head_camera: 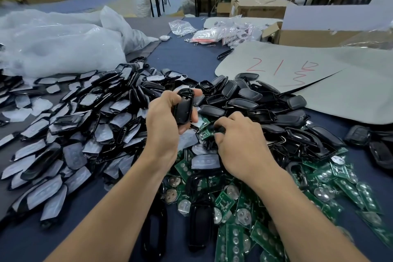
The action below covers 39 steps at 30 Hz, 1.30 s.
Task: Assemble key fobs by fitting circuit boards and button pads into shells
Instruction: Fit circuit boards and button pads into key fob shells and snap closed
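Dark blue cloth covers our surface [89, 229]. Nearest us lie green circuit boards [263, 238]. At their far edge our right hand [240, 142] curls its fingers downward; we cannot tell whether they grip. Just beyond the boards, our left hand [163, 119] grips a black shell [184, 108]. Farther beyond lies a grey card [319, 78].

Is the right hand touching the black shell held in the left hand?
Apart. Head view: loose boards show between the right hand and the black shell gripped by the left hand.

Soft, even light falls with faint shadows. Glossy shells [85, 117] left of the left hand [163, 121] glint; circuit boards [350, 189] right of the right hand [238, 140] blur, edges bend.
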Each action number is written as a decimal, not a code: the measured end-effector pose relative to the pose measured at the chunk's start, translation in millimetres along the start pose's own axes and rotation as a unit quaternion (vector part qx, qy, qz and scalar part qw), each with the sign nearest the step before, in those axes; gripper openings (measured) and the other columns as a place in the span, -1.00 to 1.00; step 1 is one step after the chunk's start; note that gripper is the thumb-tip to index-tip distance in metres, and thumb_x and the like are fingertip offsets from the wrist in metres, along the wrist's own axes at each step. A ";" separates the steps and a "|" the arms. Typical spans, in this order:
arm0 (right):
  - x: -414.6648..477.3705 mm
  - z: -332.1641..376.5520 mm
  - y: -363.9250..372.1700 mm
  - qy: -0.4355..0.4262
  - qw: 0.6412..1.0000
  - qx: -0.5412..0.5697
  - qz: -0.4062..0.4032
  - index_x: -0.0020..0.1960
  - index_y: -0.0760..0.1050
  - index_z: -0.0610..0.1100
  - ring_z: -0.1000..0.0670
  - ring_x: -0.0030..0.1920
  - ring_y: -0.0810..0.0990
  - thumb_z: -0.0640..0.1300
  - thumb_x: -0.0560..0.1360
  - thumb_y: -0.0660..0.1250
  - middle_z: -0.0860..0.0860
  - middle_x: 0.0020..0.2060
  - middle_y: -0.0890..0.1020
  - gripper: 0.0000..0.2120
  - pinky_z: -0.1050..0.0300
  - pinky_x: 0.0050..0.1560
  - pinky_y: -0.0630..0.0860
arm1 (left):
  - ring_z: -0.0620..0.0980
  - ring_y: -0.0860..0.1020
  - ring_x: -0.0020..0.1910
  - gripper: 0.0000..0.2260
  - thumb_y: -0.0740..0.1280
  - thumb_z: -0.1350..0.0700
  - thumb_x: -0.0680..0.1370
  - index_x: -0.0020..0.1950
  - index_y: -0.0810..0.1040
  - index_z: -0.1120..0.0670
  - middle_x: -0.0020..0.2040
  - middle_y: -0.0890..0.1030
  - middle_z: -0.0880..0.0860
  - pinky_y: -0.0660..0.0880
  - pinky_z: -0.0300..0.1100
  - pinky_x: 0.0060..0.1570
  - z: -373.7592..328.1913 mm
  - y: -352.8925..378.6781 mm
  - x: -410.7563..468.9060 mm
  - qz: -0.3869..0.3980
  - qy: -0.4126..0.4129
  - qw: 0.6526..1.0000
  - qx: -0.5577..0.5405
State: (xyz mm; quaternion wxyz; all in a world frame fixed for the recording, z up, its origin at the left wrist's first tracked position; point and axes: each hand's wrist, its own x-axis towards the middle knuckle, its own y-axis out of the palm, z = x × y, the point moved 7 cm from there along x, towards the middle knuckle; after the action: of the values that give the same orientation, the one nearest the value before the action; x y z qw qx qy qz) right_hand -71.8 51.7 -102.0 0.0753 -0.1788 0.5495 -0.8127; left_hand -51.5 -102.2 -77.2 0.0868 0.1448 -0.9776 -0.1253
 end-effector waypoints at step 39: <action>-9.4 -39.5 -23.9 0.186 0.698 0.683 -0.107 -0.09 0.60 -0.07 0.08 -0.26 0.61 -0.41 0.61 0.30 -0.04 -0.28 0.55 -0.73 0.03 -0.07 0.70 | 0.02 0.60 -0.33 -0.52 0.38 0.32 0.40 0.19 0.73 -0.12 -0.19 0.73 0.18 0.54 -0.26 -0.30 19.3 12.4 1.7 0.089 -0.080 0.987 0.109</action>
State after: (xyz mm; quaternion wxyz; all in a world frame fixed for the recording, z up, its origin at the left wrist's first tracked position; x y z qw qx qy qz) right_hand -76.2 98.1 -95.0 -0.0144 0.0195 -0.1765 -0.9840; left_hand -60.3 -87.0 -92.0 0.0030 0.0554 -0.9982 -0.0208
